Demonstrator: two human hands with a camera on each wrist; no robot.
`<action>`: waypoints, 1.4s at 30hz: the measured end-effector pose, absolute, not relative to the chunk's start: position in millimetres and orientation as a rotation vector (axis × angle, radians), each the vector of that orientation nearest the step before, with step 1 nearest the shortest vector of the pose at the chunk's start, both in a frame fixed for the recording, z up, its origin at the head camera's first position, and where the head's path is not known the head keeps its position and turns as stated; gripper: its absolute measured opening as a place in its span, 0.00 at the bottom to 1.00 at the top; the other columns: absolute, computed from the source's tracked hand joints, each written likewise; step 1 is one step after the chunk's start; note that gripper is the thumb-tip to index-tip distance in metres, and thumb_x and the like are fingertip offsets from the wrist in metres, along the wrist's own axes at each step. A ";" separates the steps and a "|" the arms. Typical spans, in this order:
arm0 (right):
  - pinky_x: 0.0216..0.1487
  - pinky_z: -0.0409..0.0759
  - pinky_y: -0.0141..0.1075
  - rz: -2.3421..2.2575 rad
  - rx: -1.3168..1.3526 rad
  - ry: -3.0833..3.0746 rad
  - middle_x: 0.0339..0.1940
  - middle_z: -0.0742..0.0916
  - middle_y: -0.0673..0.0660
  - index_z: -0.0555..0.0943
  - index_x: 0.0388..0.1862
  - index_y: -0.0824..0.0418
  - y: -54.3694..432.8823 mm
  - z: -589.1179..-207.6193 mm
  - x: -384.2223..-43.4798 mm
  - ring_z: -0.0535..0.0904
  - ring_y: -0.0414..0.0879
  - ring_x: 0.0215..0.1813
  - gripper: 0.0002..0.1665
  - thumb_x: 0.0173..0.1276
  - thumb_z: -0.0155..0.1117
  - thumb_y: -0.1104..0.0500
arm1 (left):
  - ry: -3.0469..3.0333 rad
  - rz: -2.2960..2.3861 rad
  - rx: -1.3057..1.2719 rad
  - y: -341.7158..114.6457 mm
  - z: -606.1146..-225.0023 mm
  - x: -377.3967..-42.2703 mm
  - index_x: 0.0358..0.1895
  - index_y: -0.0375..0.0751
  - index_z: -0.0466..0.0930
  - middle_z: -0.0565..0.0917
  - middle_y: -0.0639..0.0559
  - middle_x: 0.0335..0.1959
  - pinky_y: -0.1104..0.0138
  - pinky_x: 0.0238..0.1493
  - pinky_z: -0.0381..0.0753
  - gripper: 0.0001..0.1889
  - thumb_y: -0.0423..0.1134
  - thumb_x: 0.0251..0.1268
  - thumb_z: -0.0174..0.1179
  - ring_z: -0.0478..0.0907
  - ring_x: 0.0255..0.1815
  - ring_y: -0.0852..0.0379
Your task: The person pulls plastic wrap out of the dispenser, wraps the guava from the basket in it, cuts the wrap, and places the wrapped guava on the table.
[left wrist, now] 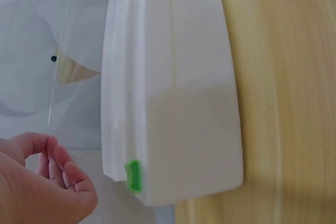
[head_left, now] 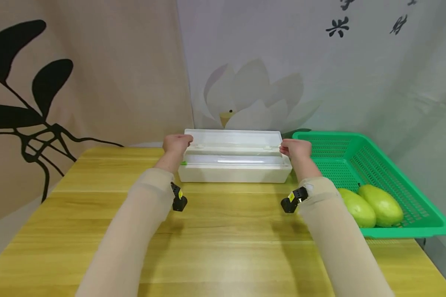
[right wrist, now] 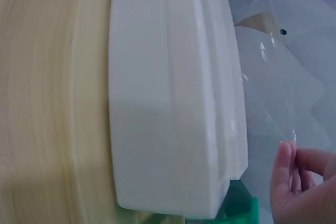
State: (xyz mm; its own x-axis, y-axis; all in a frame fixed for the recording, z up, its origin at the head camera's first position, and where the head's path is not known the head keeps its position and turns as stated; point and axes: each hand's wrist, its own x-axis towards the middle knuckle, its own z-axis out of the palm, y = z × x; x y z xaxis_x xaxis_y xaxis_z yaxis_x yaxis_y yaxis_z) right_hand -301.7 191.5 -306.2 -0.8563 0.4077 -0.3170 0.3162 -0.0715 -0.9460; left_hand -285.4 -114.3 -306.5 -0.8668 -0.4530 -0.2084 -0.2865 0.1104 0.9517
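Observation:
A long white cling film dispenser (head_left: 234, 174) stands at the back of the table, its lid (head_left: 234, 135) raised. Inside lies a roll (head_left: 234, 160) of clear film. A sheet of cling film (right wrist: 265, 87) stretches above the box between the two hands, mostly see-through. At the box's left end, my left hand (head_left: 176, 147) pinches one corner of the film between thumb and fingers. Near the right end, my right hand (head_left: 298, 149) pinches the other corner. A green tab (left wrist: 134, 177) sits on the box's left end.
To the right, a green plastic basket (head_left: 405, 232) holds two green-yellow fruits (head_left: 380, 204) and reaches close to the right forearm. The wooden table (head_left: 223, 247) extends in front of the box. A printed curtain (head_left: 252, 49) hangs right behind it.

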 end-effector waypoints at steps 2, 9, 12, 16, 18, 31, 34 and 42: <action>0.29 0.81 0.24 2.118 -0.822 -2.058 0.27 0.82 0.52 0.77 0.56 0.69 192.3 -303.5 -300.6 0.77 0.36 0.19 0.22 0.61 0.60 0.71 | -2.209 -1.899 0.760 -114.3 -303.8 -282.9 0.49 0.34 0.81 0.79 0.52 0.34 0.66 0.57 0.75 0.17 0.36 0.56 0.60 0.75 0.42 0.56; 0.26 0.81 0.24 2.159 -0.748 -2.025 0.14 0.79 0.47 0.76 0.54 0.71 197.6 -290.9 -292.4 0.77 0.36 0.18 0.21 0.60 0.61 0.71 | -2.121 -2.006 0.744 -111.3 -293.9 -272.9 0.52 0.34 0.78 0.80 0.44 0.52 0.67 0.60 0.74 0.18 0.36 0.58 0.60 0.76 0.42 0.57; 0.27 0.81 0.25 2.189 -0.713 -2.007 0.14 0.81 0.47 0.77 0.54 0.70 200.0 -285.2 -288.5 0.78 0.36 0.18 0.21 0.60 0.60 0.72 | -2.055 -2.038 0.745 -110.4 -288.8 -268.1 0.51 0.35 0.79 0.81 0.46 0.50 0.69 0.55 0.76 0.18 0.35 0.57 0.60 0.75 0.36 0.61; 0.30 0.81 0.25 2.244 -0.692 -1.973 0.15 0.82 0.47 0.79 0.51 0.67 203.0 -280.3 -285.4 0.79 0.37 0.20 0.18 0.61 0.60 0.71 | -1.914 -2.146 0.745 -110.5 -285.7 -266.3 0.43 0.36 0.80 0.80 0.52 0.37 0.74 0.45 0.77 0.11 0.34 0.56 0.61 0.74 0.30 0.64; 0.30 0.81 0.25 2.283 -0.675 -1.946 0.15 0.82 0.47 0.81 0.42 0.65 203.7 -278.0 -283.4 0.79 0.38 0.20 0.11 0.60 0.60 0.72 | -1.864 -2.198 0.745 -111.4 -284.3 -265.4 0.38 0.39 0.79 0.78 0.56 0.33 0.75 0.41 0.75 0.06 0.34 0.57 0.61 0.74 0.30 0.63; 0.28 0.80 0.24 2.386 -0.536 -1.860 0.15 0.82 0.50 0.77 0.24 0.61 206.2 -254.5 -272.5 0.78 0.39 0.21 0.10 0.62 0.58 0.72 | -1.759 -2.295 0.724 -113.2 -264.8 -265.0 0.23 0.44 0.75 0.75 0.57 0.22 0.76 0.27 0.70 0.06 0.32 0.54 0.60 0.71 0.26 0.62; 0.29 0.80 0.24 2.352 -0.522 -1.901 0.16 0.82 0.49 0.78 0.32 0.62 206.6 -248.4 -272.5 0.79 0.38 0.22 0.05 0.62 0.59 0.71 | -1.718 -2.333 0.700 -113.7 -258.2 -263.1 0.21 0.43 0.75 0.74 0.56 0.20 0.75 0.28 0.70 0.07 0.31 0.54 0.60 0.70 0.27 0.61; 0.33 0.80 0.22 2.254 -0.455 -2.048 0.21 0.82 0.45 0.69 0.65 0.66 207.7 -227.3 -272.6 0.79 0.36 0.26 0.28 0.65 0.59 0.65 | -1.624 -2.397 0.642 -114.3 -238.6 -257.6 0.15 0.42 0.74 0.73 0.56 0.14 0.77 0.24 0.71 0.12 0.30 0.53 0.60 0.69 0.22 0.61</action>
